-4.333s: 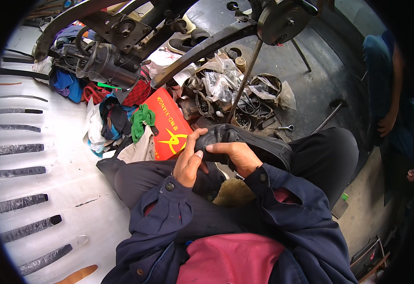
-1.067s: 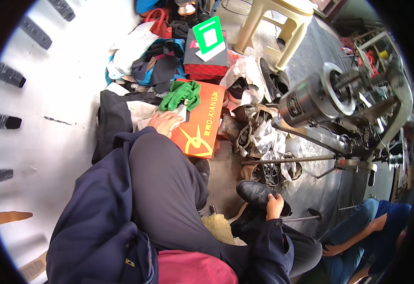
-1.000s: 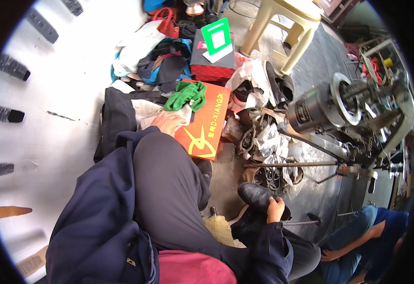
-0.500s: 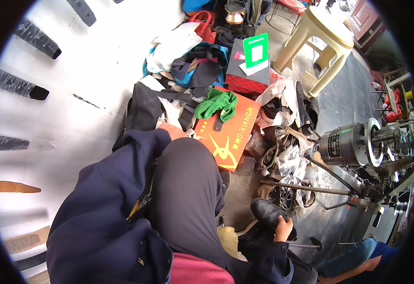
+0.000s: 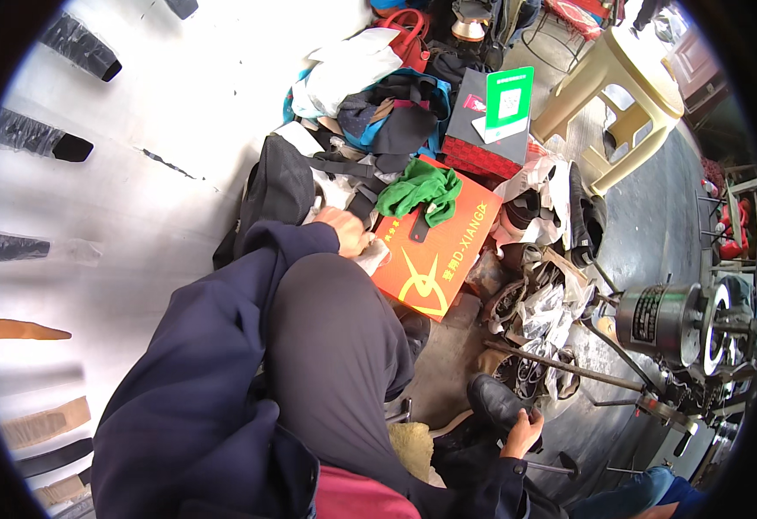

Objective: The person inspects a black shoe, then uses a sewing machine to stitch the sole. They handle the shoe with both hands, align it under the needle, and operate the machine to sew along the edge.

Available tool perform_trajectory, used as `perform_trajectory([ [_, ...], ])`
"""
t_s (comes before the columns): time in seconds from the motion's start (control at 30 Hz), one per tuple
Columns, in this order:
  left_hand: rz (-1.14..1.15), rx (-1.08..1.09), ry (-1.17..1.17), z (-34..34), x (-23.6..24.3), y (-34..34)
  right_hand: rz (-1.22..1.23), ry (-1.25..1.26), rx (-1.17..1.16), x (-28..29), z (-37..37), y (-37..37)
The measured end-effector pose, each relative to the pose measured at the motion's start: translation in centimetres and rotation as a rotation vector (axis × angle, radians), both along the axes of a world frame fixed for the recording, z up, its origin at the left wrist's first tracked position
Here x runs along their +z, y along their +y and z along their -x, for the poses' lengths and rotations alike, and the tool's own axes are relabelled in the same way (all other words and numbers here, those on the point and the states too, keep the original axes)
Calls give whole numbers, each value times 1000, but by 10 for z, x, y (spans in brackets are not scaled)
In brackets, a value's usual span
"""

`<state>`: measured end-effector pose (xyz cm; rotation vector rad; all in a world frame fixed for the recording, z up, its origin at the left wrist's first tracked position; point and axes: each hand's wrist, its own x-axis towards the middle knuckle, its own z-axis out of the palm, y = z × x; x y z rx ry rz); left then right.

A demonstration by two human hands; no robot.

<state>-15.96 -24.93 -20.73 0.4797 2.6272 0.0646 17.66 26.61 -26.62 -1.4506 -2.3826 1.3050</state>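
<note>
My left hand [image 5: 344, 232] is beside the orange shoebox [image 5: 452, 238], beyond my raised knee, fingers closed on a pale scrap of cloth [image 5: 371, 258]. A bunched green cloth [image 5: 421, 186] lies on that box, with a small dark object partly under it. A black bag [image 5: 274, 190] lies just left of my hand. My right hand [image 5: 523, 430] grips a black leather shoe [image 5: 491, 398] low on the right, near my other leg. A yellowish fleecy pad [image 5: 408, 445] shows between my legs.
A metal machine [image 5: 659, 324] with rods stands at right, near heaped shoes and plastic bags [image 5: 542, 307]. Behind are a cream stool [image 5: 633, 78], dark box with green sign [image 5: 504, 104] and red handbag [image 5: 408, 48]. Covered strips [image 5: 32, 130] line the left panel. Another person's blue-clad leg [image 5: 633, 489] shows lower right.
Both hands were on the shoe earlier; my left hand has since left it for the pale cloth by the orange box. My view has swung toward the left, and the other person has slipped mostly out of frame.
</note>
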Motion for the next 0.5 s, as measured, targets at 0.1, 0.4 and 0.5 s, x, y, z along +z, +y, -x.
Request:
perform_trajectory([
  [0.1, -71, 144, 30, 16, 6, 7, -3, 30, 8, -4, 1, 3],
  [0.4, -113, 102, 459, 59, -28, -7, -78, 0, 108, -3, 4, -2],
  [0.5, -202, 112, 318, 58, -26, -10, -97, -34, 114, 4, 11, -3],
])
